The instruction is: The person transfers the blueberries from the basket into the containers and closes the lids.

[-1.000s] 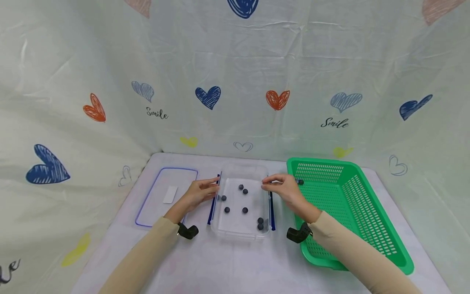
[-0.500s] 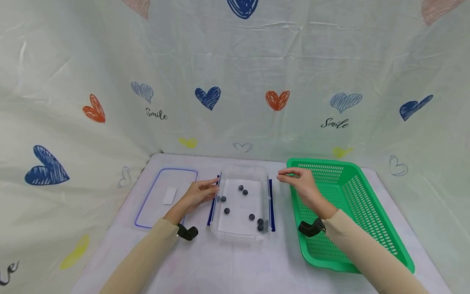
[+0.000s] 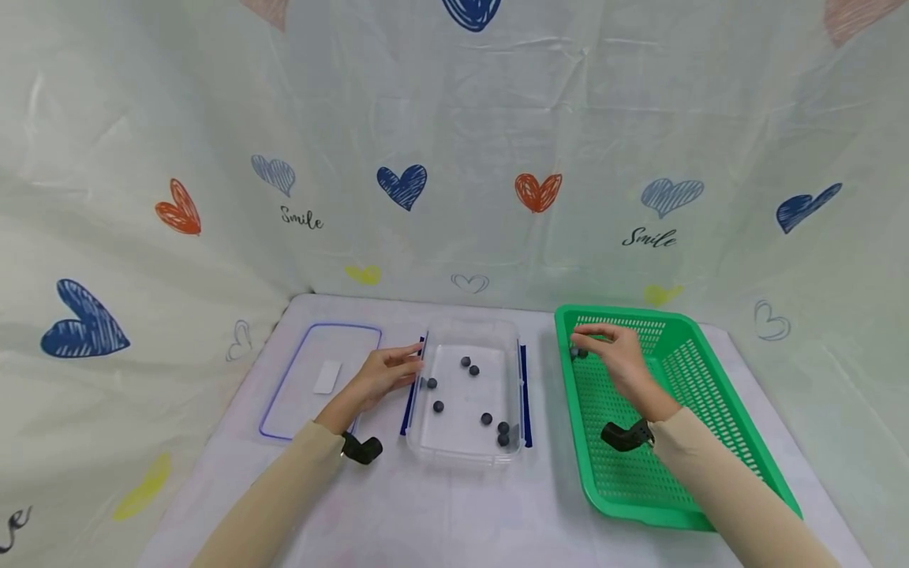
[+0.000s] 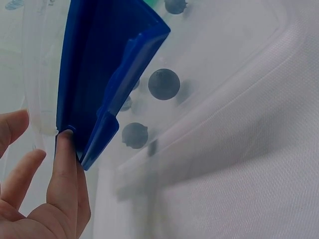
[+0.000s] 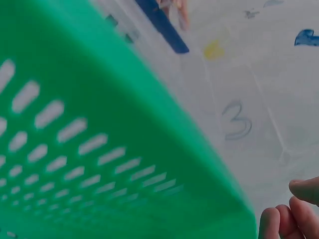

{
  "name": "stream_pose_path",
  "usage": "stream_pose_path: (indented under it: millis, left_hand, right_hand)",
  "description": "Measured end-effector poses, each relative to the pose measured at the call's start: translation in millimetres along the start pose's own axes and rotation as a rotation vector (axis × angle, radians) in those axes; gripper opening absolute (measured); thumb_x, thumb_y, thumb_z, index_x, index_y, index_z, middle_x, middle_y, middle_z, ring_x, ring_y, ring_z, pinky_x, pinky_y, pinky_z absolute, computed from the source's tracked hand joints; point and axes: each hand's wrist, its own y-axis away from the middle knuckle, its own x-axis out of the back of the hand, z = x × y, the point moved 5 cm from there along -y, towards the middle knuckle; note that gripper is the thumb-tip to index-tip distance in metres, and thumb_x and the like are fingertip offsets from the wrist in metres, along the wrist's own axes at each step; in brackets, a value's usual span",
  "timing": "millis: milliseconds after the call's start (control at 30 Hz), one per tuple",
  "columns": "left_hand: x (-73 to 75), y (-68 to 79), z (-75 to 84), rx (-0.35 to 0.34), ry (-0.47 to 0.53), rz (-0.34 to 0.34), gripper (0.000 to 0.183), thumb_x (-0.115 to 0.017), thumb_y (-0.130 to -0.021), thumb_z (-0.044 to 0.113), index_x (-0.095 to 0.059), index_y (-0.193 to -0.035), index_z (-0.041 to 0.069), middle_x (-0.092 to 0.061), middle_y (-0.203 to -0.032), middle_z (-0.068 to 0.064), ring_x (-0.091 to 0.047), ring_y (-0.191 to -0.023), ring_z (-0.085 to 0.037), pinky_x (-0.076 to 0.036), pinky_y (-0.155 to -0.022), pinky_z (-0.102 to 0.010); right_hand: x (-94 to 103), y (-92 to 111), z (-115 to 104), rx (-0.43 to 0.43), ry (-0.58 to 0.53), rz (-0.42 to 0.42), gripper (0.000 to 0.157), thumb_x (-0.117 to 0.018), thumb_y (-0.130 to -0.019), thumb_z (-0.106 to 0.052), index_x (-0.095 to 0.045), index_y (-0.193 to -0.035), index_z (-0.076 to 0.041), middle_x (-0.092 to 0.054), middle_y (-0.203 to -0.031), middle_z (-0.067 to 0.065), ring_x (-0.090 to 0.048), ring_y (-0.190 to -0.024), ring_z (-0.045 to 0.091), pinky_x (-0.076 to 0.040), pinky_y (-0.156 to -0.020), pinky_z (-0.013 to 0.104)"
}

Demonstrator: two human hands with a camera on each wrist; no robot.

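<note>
My left hand (image 3: 383, 375) is at the left side of a clear plastic container (image 3: 454, 454). Fairly straight fingers touch its rim and the blue side latch (image 4: 107, 64). Several dark round berries, which look like blueberries (image 3: 486, 419), lie scattered on the container's floor. Over the far left corner of the green basket (image 3: 596, 489) hovers my right hand (image 3: 616, 355), thumb and fingers slightly apart. Nothing shows between them. In the head view, dark berries (image 3: 583, 353) lie in the basket just below those fingertips. The right wrist view shows only my right fingertips (image 5: 269, 221) beyond the basket wall.
A clear lid (image 3: 294, 383) with a blue edge lies flat left of the container, with a white rectangle (image 3: 327, 377) on it. A second blue latch (image 3: 526, 394) hangs on the container's right side. A heart-printed sheet (image 3: 469, 237) rises behind the white table.
My right hand has moved right, from over the container to over the basket. One berry in the container has rolled toward its near right corner. My left hand has stayed in place.
</note>
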Motion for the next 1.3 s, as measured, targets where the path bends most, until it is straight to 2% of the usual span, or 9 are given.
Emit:
stream_pose_path:
  millis: [233,600,867,1167,1300]
  left_hand:
    - [1.6,-1.9,4.5,0.002,-0.018,0.009,0.051,-0.070,-0.095,0.010,-0.054,-0.143,0.008,-0.059,-0.129,-0.018,-0.062,-0.115,-0.024,-0.055,-0.095,-0.030]
    - [0.6,-1.1,3.4,0.002,-0.015,0.012,0.050,-0.069,-0.095,0.010,-0.054,-0.143,0.007,-0.060,-0.129,-0.018,-0.062,-0.115,-0.025,-0.055,-0.095,-0.030]
    - [-0.3,-1.0,3.3,0.002,-0.005,0.002,0.050,-0.068,-0.096,0.009,-0.054,-0.143,0.007,-0.057,-0.132,-0.023,-0.061,-0.118,-0.027,-0.054,-0.095,-0.030]
    - [-0.5,0.3,-0.3,0.013,-0.003,0.004,0.049,-0.069,-0.095,0.010,-0.055,-0.143,0.008,-0.058,-0.132,-0.021,-0.061,-0.117,-0.026,-0.054,-0.095,-0.030]
    - [-0.6,0.3,-0.3,0.011,0.003,0.006,0.050,-0.069,-0.095,0.010,-0.055,-0.143,0.008,-0.057,-0.133,-0.021,-0.060,-0.119,-0.028,-0.054,-0.096,-0.031]
  right_hand:
    - [16.1,-11.6,15.0,-0.025,0.045,0.034,0.050,-0.072,-0.095,-0.019,-0.057,-0.131,0.013,-0.053,-0.135,0.021,-0.038,-0.135,0.034,-0.036,-0.113,0.053]
    - [28.1,-21.8,40.2,-0.029,0.113,0.051,0.045,-0.064,-0.098,-0.011,-0.053,-0.133,0.015,-0.046,-0.140,0.031,-0.038,-0.132,0.041,-0.037,-0.111,0.058]
    - [33.1,-34.3,60.8,-0.014,0.209,0.092,0.038,-0.065,-0.098,-0.009,-0.059,-0.128,0.013,-0.055,-0.131,0.033,-0.047,-0.126,0.041,-0.047,-0.103,0.054]
    - [34.8,-39.4,76.1,-0.044,0.239,0.104,0.032,-0.062,-0.097,0.000,-0.061,-0.126,0.013,-0.059,-0.126,0.032,-0.053,-0.119,0.042,-0.050,-0.100,0.052]
    - [35.1,-41.5,82.5,-0.058,0.236,0.117,0.031,-0.063,-0.095,0.002,-0.062,-0.124,0.013,-0.062,-0.123,0.030,-0.055,-0.116,0.040,-0.055,-0.095,0.043]
